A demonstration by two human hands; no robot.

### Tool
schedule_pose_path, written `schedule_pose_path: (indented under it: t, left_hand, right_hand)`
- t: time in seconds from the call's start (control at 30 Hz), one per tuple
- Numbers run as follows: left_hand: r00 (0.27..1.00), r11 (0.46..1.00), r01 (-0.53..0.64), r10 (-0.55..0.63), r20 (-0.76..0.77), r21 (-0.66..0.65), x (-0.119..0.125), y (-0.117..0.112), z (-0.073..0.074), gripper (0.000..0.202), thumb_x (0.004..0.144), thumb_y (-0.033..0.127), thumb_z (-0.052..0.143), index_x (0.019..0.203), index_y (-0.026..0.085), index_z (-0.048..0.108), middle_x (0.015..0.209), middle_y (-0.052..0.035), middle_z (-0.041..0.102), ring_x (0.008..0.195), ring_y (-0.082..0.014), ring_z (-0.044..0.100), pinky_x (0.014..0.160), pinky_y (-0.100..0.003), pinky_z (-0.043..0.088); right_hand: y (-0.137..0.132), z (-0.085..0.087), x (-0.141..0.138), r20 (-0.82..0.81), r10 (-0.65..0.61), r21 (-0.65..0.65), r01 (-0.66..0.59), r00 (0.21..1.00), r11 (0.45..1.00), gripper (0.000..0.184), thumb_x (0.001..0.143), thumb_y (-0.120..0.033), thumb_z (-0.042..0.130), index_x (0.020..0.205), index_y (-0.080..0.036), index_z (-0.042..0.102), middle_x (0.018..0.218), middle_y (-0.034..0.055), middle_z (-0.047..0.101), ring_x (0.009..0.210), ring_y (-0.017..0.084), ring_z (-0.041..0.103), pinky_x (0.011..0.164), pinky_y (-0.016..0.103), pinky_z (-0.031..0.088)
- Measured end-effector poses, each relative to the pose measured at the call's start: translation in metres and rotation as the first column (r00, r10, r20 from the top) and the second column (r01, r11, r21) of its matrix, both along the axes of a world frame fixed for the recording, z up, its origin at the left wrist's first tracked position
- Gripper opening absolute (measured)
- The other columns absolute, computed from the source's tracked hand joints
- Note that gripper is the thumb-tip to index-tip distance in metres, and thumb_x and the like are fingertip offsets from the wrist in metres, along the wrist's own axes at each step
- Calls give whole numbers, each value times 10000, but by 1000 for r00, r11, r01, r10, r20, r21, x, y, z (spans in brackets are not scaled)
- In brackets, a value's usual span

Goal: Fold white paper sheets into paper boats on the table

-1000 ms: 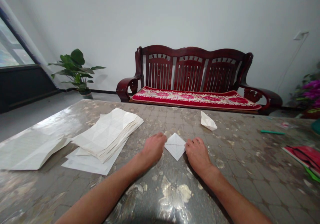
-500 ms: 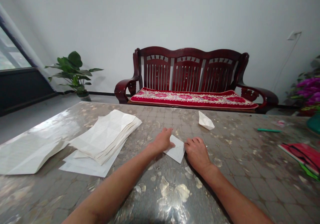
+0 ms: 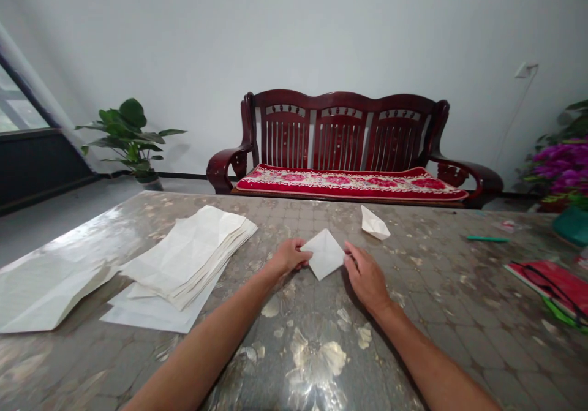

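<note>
A small folded square of white paper (image 3: 324,255) is held diamond-wise over the table, between my two hands. My left hand (image 3: 290,256) pinches its left corner between thumb and fingers. At the opposite corner my right hand (image 3: 364,273) has its thumb and fingertips closed on the edge. Beyond the right hand lies a folded paper boat (image 3: 375,223), tilted on the tabletop.
On the left rest a stack of creased paper sheets (image 3: 193,252) and a loose folded sheet (image 3: 46,297). A green pen (image 3: 487,239) and a red notebook (image 3: 551,285) lie on the right of the patterned table (image 3: 257,362). Behind it stands a wooden bench (image 3: 340,129).
The folded paper has turned from slanted to a diamond lying more squarely between my hands. My left hand has shifted from its top edge to its left corner.
</note>
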State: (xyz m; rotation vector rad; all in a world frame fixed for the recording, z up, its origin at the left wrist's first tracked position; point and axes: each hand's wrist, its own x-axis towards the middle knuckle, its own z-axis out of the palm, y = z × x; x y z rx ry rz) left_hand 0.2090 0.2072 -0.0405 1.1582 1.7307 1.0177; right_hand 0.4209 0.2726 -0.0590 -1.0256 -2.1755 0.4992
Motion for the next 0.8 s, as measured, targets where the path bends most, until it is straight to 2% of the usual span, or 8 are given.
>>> schedule_pose_path:
  t: [0.07, 0.17, 0.27, 0.37, 0.47, 0.57, 0.67, 0.8]
  left_hand:
    - [978, 994, -91, 79, 191, 59, -1, -4, 1, 267, 729, 345, 695, 843, 159, 541, 654, 20, 621, 520, -71, 524, 511, -184, 397]
    - [876, 970, -196, 107, 470, 144, 3, -10, 0, 397, 634, 349, 802, 862, 166, 534, 762, -13, 680, 654, -100, 626, 619, -206, 477]
    - [852, 964, -178, 51, 521, 196, 12, -14, -4, 435, 601, 349, 823, 897, 162, 566, 835, -25, 702, 754, -129, 659, 660, -216, 485]
    - [876, 971, -97, -21, 482, 220, 20, -15, -9, 381, 627, 311, 781, 908, 155, 577, 835, -20, 702, 759, -142, 654, 681, -238, 487]
    - [956, 957, -71, -15, 294, 281, 23, -16, -11, 248, 684, 256, 704, 872, 156, 579, 834, -20, 698, 769, -158, 648, 739, -284, 506]
    - [989, 886, -92, 136, -65, 455, 20, -21, -7, 271, 720, 182, 670, 986, 174, 616, 1047, -54, 693, 976, -198, 638, 898, -341, 492]
    - [886, 822, 78, 203, -417, 564, 15, -31, 2, 306, 787, 154, 660, 1086, 221, 655, 1222, -66, 644, 1171, -212, 559, 1027, -356, 420]
    - [675, 832, 416, -11, -738, 368, 10, -40, 7, 182, 928, 220, 565, 1023, 252, 718, 1097, -58, 694, 1053, -194, 591, 966, -326, 436]
  right_hand:
    - [7, -8, -2, -250, -19, -182, -28, 968, 983, 470, 900, -330, 434, 1334, -189, 548, 1131, 88, 685, 971, 202, 622, 885, 352, 476]
    - [8, -14, -8, -393, 57, -289, -183, 918, 940, 612, 776, -357, 572, 1357, -179, 500, 1186, 102, 663, 920, 196, 638, 810, 338, 513]
    - [3, -10, -15, -368, 90, -200, -173, 925, 964, 575, 708, -345, 652, 1251, -180, 563, 1151, 97, 659, 935, 208, 627, 789, 330, 507]
    - [-3, -1, -15, -271, 89, -39, -104, 958, 994, 244, 757, -340, 638, 947, -188, 653, 914, 52, 666, 812, 190, 598, 726, 300, 482]
    - [-6, 8, -9, -148, 176, 149, -155, 973, 977, 148, 869, -259, 547, 830, -202, 677, 807, 34, 652, 777, 172, 581, 732, 277, 441]
    - [-7, 16, 0, 50, 199, 352, -204, 979, 913, 224, 913, -163, 503, 923, -220, 719, 829, 37, 670, 835, 176, 568, 786, 285, 385]
    - [-8, 20, 3, 220, 122, 491, -218, 968, 843, 217, 939, -179, 519, 931, -227, 731, 791, 37, 653, 802, 181, 522, 756, 297, 331]
    - [-10, 19, -2, 357, 78, 525, -269, 931, 807, 213, 959, -204, 526, 899, -234, 728, 773, 37, 628, 792, 184, 483, 725, 306, 291]
